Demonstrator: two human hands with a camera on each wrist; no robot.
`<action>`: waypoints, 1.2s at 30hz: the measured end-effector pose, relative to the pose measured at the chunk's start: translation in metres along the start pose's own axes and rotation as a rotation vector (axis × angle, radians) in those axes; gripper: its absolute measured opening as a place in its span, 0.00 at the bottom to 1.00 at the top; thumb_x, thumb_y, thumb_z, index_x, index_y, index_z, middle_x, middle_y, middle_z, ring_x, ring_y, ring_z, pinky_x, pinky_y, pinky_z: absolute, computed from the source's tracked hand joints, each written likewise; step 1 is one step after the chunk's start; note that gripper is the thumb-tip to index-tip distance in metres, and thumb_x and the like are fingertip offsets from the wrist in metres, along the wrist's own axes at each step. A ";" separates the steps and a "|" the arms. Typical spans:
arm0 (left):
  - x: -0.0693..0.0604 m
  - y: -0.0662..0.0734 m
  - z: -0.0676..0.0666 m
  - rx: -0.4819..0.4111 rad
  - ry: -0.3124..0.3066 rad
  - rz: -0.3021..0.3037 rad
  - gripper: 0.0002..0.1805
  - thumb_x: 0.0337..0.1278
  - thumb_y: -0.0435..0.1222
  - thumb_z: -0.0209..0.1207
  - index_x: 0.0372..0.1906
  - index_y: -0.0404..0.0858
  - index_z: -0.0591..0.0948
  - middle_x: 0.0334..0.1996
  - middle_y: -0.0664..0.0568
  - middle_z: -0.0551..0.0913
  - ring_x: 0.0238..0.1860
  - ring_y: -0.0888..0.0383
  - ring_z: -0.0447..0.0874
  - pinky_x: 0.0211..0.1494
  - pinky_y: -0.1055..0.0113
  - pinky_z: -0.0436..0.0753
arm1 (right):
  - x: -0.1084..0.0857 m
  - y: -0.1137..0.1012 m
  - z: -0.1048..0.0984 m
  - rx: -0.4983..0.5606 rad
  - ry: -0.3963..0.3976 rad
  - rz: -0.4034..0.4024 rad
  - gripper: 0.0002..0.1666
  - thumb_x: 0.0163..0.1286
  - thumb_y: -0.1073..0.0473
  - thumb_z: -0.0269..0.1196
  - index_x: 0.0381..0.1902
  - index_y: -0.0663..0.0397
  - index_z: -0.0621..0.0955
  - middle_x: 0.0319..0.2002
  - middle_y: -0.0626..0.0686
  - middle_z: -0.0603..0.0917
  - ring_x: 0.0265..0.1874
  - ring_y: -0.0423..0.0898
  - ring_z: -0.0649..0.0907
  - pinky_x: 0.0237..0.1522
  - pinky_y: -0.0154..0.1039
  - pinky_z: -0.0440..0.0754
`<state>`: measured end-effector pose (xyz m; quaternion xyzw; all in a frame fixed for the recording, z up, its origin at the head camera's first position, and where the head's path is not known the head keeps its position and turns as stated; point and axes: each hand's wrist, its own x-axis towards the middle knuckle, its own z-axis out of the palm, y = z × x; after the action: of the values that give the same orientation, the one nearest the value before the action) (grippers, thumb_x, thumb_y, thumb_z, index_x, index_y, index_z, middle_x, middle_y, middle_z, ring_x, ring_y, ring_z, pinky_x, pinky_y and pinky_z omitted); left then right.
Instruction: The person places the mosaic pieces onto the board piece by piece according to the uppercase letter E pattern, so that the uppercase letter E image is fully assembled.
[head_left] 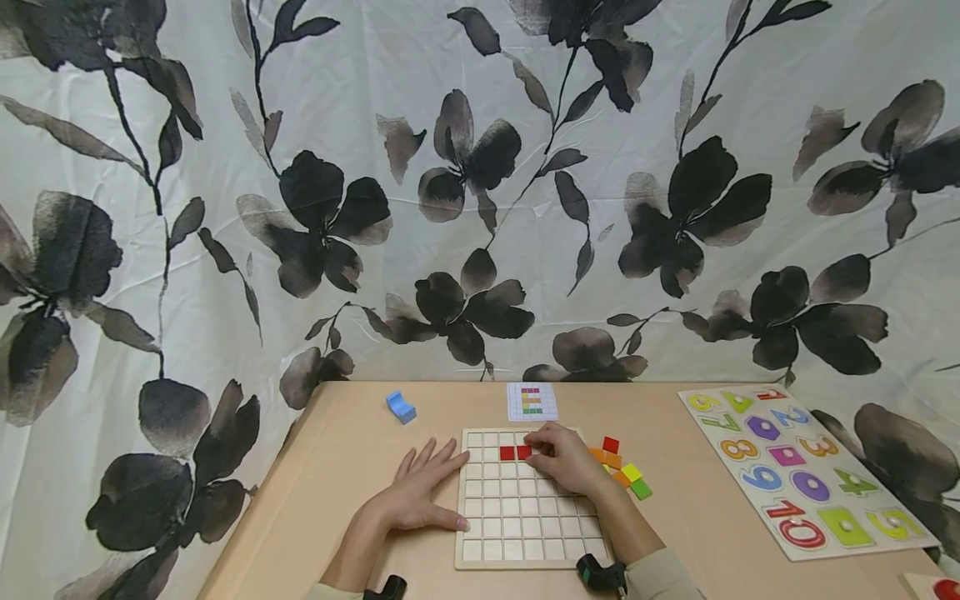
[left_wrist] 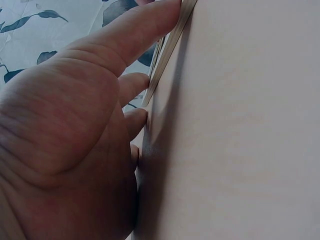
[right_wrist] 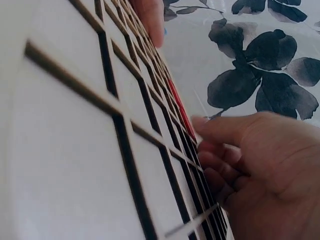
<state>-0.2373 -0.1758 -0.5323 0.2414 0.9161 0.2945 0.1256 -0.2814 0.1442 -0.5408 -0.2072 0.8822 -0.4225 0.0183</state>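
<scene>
Resting flat-fingered and splayed, the left hand (head_left: 420,492) spreads its straight fingers against the left edge of a square pale wooden grid board (head_left: 512,527), its thumb touching the rim lower down. Raised thin strips divide the board's smooth white cells, and two flat, square red tiles (head_left: 507,453) sit side by side in an upper row. The right hand (head_left: 566,458) bends over that row with curled fingers, fingertips at the right-hand red tile; I cannot tell whether it pinches a tile or merely touches one.

Just beyond the board's right edge lie loose square tiles: glossy red (head_left: 611,445), orange (head_left: 612,460), yellow (head_left: 632,472) and green (head_left: 641,489). Behind the board is a white gridded pattern card (head_left: 517,412) bearing a coloured letter E; farther left, a blue block (head_left: 401,407) has a scooped hollow. On the right side of the smooth beige tabletop (head_left: 277,533) lies a glossy number-and-shape board (head_left: 837,498). Creased white cloth (head_left: 450,50) with dark, ink-wash flowers hangs behind.
</scene>
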 end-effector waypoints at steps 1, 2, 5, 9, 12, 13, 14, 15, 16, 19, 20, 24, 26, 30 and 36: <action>0.000 0.001 -0.001 -0.001 0.001 0.003 0.60 0.42 0.64 0.75 0.81 0.50 0.64 0.85 0.44 0.50 0.85 0.36 0.34 0.81 0.31 0.31 | 0.000 -0.001 -0.002 0.011 0.003 0.009 0.17 0.69 0.62 0.71 0.55 0.57 0.87 0.40 0.47 0.82 0.38 0.43 0.77 0.39 0.30 0.77; 0.000 0.001 -0.001 -0.001 0.001 0.007 0.60 0.42 0.64 0.75 0.81 0.49 0.64 0.85 0.43 0.50 0.85 0.36 0.34 0.81 0.31 0.31 | -0.001 -0.002 -0.004 0.022 0.009 0.016 0.18 0.69 0.62 0.71 0.56 0.57 0.87 0.41 0.47 0.83 0.38 0.43 0.77 0.40 0.30 0.78; 0.000 0.002 -0.001 -0.001 0.001 0.007 0.60 0.42 0.65 0.75 0.82 0.49 0.63 0.85 0.43 0.50 0.85 0.36 0.34 0.81 0.30 0.31 | -0.002 -0.006 -0.013 0.038 0.039 0.029 0.19 0.70 0.62 0.70 0.57 0.57 0.86 0.43 0.48 0.85 0.39 0.44 0.78 0.40 0.30 0.79; 0.001 0.001 -0.001 -0.002 0.000 0.002 0.60 0.42 0.64 0.75 0.82 0.49 0.63 0.85 0.44 0.50 0.85 0.36 0.33 0.81 0.30 0.31 | -0.003 -0.012 -0.028 0.041 0.092 -0.015 0.19 0.70 0.62 0.70 0.57 0.59 0.86 0.45 0.54 0.86 0.38 0.43 0.79 0.39 0.32 0.80; 0.001 0.001 -0.001 -0.004 -0.003 0.000 0.60 0.43 0.64 0.75 0.82 0.49 0.63 0.85 0.44 0.50 0.85 0.36 0.33 0.81 0.30 0.31 | -0.006 -0.014 -0.038 0.031 0.121 -0.038 0.18 0.70 0.62 0.70 0.57 0.56 0.86 0.47 0.56 0.86 0.39 0.43 0.80 0.40 0.33 0.80; 0.001 0.001 0.000 -0.003 -0.003 0.001 0.60 0.43 0.64 0.75 0.82 0.49 0.63 0.85 0.44 0.50 0.85 0.36 0.33 0.81 0.30 0.32 | -0.007 -0.015 -0.041 0.028 0.130 -0.038 0.18 0.70 0.61 0.70 0.57 0.55 0.86 0.48 0.55 0.86 0.39 0.42 0.80 0.40 0.33 0.80; 0.001 0.000 0.000 -0.003 -0.003 0.002 0.60 0.43 0.64 0.75 0.82 0.49 0.63 0.85 0.44 0.50 0.85 0.36 0.34 0.81 0.30 0.32 | -0.008 -0.015 -0.045 0.025 0.138 -0.033 0.18 0.70 0.61 0.70 0.57 0.53 0.86 0.49 0.55 0.86 0.40 0.42 0.80 0.41 0.33 0.80; 0.002 0.000 0.000 -0.003 -0.004 0.002 0.60 0.43 0.64 0.75 0.82 0.49 0.63 0.85 0.44 0.50 0.85 0.36 0.34 0.81 0.30 0.32 | -0.009 -0.015 -0.048 0.019 0.146 -0.028 0.19 0.70 0.60 0.71 0.58 0.52 0.86 0.49 0.54 0.86 0.40 0.43 0.79 0.41 0.33 0.81; 0.002 0.000 0.000 -0.004 -0.004 0.002 0.60 0.43 0.64 0.75 0.82 0.50 0.63 0.85 0.44 0.50 0.85 0.36 0.34 0.81 0.30 0.32 | -0.010 -0.015 -0.051 0.018 0.153 -0.022 0.19 0.70 0.60 0.70 0.58 0.51 0.86 0.50 0.53 0.86 0.41 0.43 0.79 0.42 0.33 0.81; 0.002 -0.001 0.000 -0.009 -0.004 -0.001 0.60 0.42 0.64 0.76 0.82 0.50 0.63 0.85 0.45 0.50 0.85 0.36 0.34 0.81 0.30 0.32 | -0.014 -0.013 -0.061 0.003 0.180 -0.014 0.20 0.70 0.62 0.70 0.60 0.51 0.85 0.51 0.52 0.86 0.41 0.44 0.80 0.42 0.33 0.81; 0.002 -0.001 0.000 -0.008 -0.005 -0.004 0.60 0.42 0.65 0.75 0.82 0.50 0.63 0.85 0.45 0.50 0.85 0.36 0.33 0.81 0.30 0.31 | -0.015 -0.012 -0.064 -0.005 0.188 -0.015 0.21 0.70 0.62 0.70 0.60 0.51 0.85 0.52 0.52 0.86 0.42 0.45 0.80 0.43 0.33 0.81; 0.001 -0.001 0.001 -0.003 -0.003 -0.007 0.60 0.41 0.65 0.76 0.81 0.51 0.64 0.85 0.46 0.50 0.85 0.36 0.34 0.81 0.30 0.32 | -0.019 -0.005 -0.077 -0.024 0.216 -0.004 0.21 0.70 0.63 0.70 0.61 0.51 0.84 0.53 0.51 0.86 0.42 0.46 0.80 0.44 0.33 0.82; 0.001 -0.002 0.001 0.001 -0.005 -0.007 0.60 0.41 0.65 0.75 0.81 0.51 0.64 0.85 0.46 0.50 0.85 0.36 0.34 0.81 0.30 0.32 | -0.021 -0.002 -0.083 -0.019 0.226 0.015 0.21 0.71 0.62 0.70 0.61 0.51 0.84 0.54 0.52 0.86 0.43 0.46 0.80 0.44 0.32 0.81; 0.001 -0.001 0.001 -0.006 -0.003 -0.006 0.60 0.41 0.64 0.76 0.81 0.51 0.64 0.85 0.46 0.50 0.85 0.36 0.34 0.81 0.30 0.32 | -0.025 0.004 -0.090 0.023 0.226 0.084 0.22 0.72 0.61 0.69 0.62 0.50 0.83 0.56 0.57 0.85 0.44 0.49 0.78 0.42 0.31 0.82; 0.001 -0.001 0.000 -0.004 -0.003 -0.011 0.60 0.41 0.65 0.76 0.81 0.51 0.64 0.85 0.46 0.50 0.85 0.37 0.33 0.81 0.31 0.32 | -0.032 0.014 -0.096 0.105 0.204 0.241 0.22 0.74 0.58 0.67 0.65 0.47 0.82 0.56 0.59 0.81 0.48 0.53 0.75 0.37 0.35 0.85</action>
<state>-0.2387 -0.1756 -0.5333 0.2365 0.9167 0.2951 0.1289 -0.2769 0.2347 -0.4945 -0.0546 0.8747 -0.4815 -0.0101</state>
